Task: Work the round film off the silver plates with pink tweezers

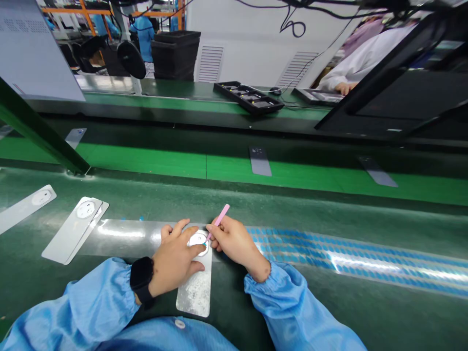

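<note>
Your left hand [175, 258] lies flat, fingers spread, pinning the grey plate [195, 292] at the round white ring [199, 240]. Your right hand [234, 241] is narrowed to a pinch around a pink pointed tool [219, 219], with its tip at the ring's inner edge.

Caution: a slip of the tip could score the ring or lift it from its seat, most likely if the plate creeps under light left-hand pressure. Fingers resting on the ring can also mark or shift it. Your black wristwatch [142, 278] could catch the clear film [120, 234] beneath the plate.

The ring appears white with a pale centre, partly hidden by your fingers. The plate has a speckled near end and sits on the green worktop [383, 312], left of the blue-patterned film [329, 258].
</note>
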Motion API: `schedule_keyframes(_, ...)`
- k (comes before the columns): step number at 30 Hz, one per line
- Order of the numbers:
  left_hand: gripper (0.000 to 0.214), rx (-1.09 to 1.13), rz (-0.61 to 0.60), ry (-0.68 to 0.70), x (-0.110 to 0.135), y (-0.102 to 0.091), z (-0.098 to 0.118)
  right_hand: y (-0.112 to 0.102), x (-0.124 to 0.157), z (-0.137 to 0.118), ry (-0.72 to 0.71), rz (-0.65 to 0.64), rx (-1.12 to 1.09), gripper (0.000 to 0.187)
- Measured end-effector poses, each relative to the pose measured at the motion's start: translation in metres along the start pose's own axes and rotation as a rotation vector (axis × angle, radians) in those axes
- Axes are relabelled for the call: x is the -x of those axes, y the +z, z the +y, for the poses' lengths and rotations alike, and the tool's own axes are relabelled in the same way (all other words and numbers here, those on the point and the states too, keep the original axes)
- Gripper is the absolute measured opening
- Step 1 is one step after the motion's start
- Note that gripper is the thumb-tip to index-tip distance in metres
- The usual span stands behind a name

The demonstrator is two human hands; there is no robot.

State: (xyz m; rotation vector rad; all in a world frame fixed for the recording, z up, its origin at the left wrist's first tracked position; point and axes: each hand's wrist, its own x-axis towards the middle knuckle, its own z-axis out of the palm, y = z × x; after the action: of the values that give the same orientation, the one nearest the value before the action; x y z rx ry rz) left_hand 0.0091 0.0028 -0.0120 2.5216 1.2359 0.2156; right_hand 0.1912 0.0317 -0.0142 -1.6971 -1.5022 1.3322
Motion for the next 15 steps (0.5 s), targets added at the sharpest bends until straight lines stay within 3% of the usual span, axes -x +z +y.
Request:
schedule_keyframes(8,0.034,-0.015,0.001,-0.006,0.0021,0.001,-0.0007,-0.0042,-0.0026,-0.004,0.1,-0.003,-0.306,0.015)
schedule_keyframes(15,0.038,-0.028,-0.012,-0.037,0.0022,-0.0001,0.0002,-0.0031,-0.0039,0.0005,0.091,-0.023,-0.338,0.011)
